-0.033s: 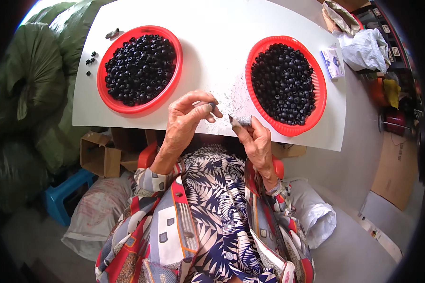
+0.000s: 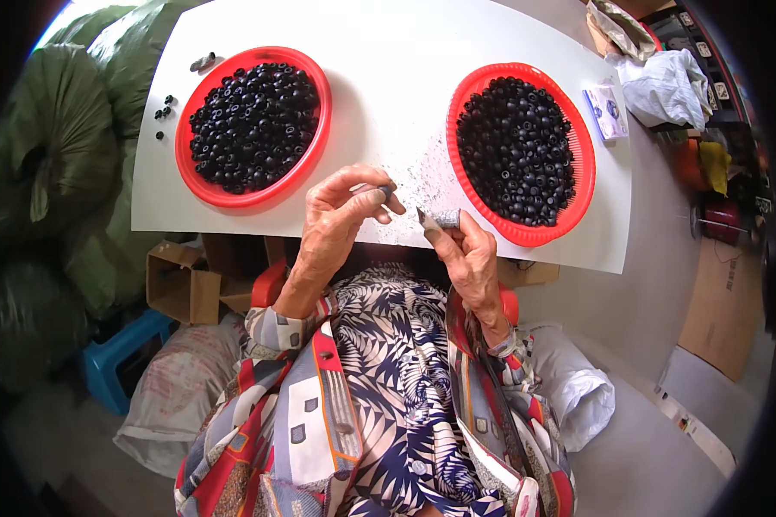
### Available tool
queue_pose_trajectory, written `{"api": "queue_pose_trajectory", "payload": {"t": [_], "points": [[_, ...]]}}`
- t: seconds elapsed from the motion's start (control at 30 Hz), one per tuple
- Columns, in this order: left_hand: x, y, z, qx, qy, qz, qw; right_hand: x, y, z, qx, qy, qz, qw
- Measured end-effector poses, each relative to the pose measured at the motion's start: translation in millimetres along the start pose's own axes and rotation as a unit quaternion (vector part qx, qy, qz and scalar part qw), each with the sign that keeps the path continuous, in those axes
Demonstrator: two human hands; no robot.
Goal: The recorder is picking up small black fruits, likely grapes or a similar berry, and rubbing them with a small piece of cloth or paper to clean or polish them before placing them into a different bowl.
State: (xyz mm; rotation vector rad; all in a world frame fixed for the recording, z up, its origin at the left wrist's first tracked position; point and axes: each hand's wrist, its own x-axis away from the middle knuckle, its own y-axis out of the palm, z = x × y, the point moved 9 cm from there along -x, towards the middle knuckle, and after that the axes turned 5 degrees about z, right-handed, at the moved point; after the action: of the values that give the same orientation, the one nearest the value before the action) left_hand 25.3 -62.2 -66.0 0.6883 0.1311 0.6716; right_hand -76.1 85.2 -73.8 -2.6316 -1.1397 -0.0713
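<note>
White tabletop (image 2: 388,103), two red baskets of small black pieces — hands working at the near edge.

Left hand (image 2: 341,215) has thumb and fingertips closed on one small dark piece (image 2: 385,193), held just above the table between the left red basket (image 2: 252,126) and the right red basket (image 2: 521,152). Right hand (image 2: 466,254) grips a small grey tool (image 2: 440,218), fingers curled round it, its pointed end aimed at the piece — near, not touching. Fine dark specks lie on the white surface under both hands. A few loose black pieces (image 2: 161,112) sit left of the left basket. Green sacks (image 2: 52,155) are heaped beyond the table's left edge; a cardboard box (image 2: 181,280) stands beneath.
</note>
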Motion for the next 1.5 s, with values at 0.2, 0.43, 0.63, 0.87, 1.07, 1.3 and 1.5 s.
{"api": "queue_pose_trajectory", "payload": {"t": [0.2, 0.43, 0.63, 0.87, 1.07, 1.3, 1.5], "points": [[2.6, -4.8, -16.3, 0.101, -0.061, -0.006, 0.993, -0.6, -4.3, -36.8, -0.011, -0.053, -0.004, 0.999], [5.8, -0.3, -29.7, 0.123, -0.084, -0.025, 0.988, -1.3, -3.8, -41.1, 0.009, -0.089, -0.001, 0.996], [8.8, -3.6, -36.0, 0.127, -0.100, -0.035, 0.986, 3.4, -1.8, -55.3, 0.053, -0.130, 0.025, 0.990], [12.6, -8.0, -42.3, 0.166, -0.110, -0.007, 0.980, 10.1, 12.4, -72.4, 0.164, -0.229, -0.006, 0.959], [14.0, -5.8, -47.0, 0.195, -0.158, -0.010, 0.968, 10.6, 13.8, -71.8, 0.157, -0.228, 0.003, 0.961], [13.6, -6.0, -48.3, 0.195, -0.150, -0.011, 0.969, 9.8, 14.1, -72.3, 0.174, -0.239, 0.007, 0.955], [15.2, -6.2, -44.9, 0.188, -0.145, -0.007, 0.971, 9.3, 15.1, -67.5, 0.172, -0.234, 0.006, 0.957]]}}
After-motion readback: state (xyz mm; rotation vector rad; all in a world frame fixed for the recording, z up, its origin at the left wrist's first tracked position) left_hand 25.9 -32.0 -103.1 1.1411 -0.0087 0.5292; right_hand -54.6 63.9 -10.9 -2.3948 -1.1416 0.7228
